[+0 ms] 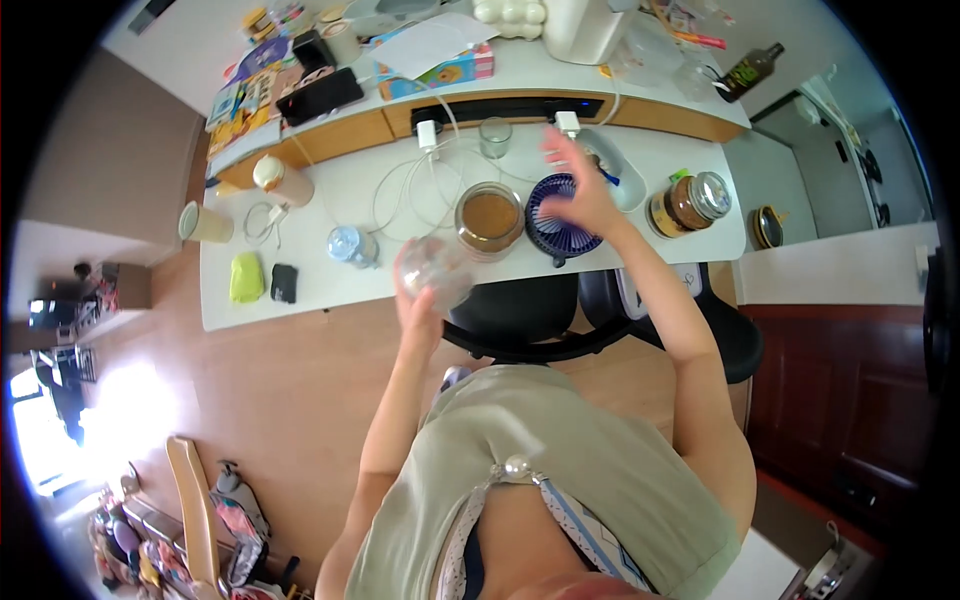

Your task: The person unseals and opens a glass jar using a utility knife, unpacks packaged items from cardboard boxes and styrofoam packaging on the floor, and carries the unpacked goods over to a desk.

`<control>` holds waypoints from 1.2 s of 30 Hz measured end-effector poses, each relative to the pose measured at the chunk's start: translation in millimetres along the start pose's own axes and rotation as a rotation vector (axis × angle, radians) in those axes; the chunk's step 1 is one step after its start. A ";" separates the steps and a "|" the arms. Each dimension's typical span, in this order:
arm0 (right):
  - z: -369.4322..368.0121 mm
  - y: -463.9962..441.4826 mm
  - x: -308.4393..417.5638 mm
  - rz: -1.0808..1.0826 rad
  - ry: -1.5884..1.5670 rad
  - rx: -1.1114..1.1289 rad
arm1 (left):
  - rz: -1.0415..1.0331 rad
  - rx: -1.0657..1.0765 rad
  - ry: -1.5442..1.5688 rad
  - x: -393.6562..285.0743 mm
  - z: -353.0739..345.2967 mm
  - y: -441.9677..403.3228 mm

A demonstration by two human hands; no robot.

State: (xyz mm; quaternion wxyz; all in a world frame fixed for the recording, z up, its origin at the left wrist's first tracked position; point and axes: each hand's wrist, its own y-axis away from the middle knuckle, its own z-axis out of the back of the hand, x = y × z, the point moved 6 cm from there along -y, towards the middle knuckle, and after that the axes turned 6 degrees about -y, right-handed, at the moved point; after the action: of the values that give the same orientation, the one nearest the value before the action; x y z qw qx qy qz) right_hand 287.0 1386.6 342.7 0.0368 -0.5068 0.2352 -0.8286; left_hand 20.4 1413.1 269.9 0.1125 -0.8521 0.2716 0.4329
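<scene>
My left hand [418,318] is closed around a clear round container or lid [437,272] at the table's front edge; blur hides its exact kind. Just beyond it stands an open glass jar [490,218] of brown powder or grounds. My right hand [585,200] hovers over a dark blue ribbed bowl [545,240], fingers spread and smeared by motion, with nothing visible in them. Behind that bowl is a pale oval tray [628,180] with small items in it. To the right, a labelled jar [672,212] with brown contents lies tilted.
A small drinking glass [495,138], white charger plugs [427,136] and looping cables sit at the back. Leftward are a blue-capped bottle [350,246], a cream bottle [285,182], a green pouch [247,278] and a black wallet-like item [284,284]. Black chairs [515,310] stand under the edge.
</scene>
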 end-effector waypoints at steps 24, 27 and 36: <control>-110.9 -26.9 -19.7 -0.062 0.555 0.703 | -0.396 -0.031 -1.066 59.7 -1.0 -95.2; -112.0 -22.6 -18.5 0.001 0.630 0.639 | -0.462 -0.052 -1.084 63.3 -2.2 -96.5; -113.3 -20.0 -9.8 0.114 0.607 0.484 | -0.474 -0.080 -1.100 66.2 2.0 -101.3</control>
State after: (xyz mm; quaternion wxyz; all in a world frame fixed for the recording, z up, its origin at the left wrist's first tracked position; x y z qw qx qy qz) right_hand 198.2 1447.2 300.6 0.1300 -0.2014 0.0609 -0.9689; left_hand 107.4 1473.5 211.4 0.2979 -0.5440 -0.0401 0.7833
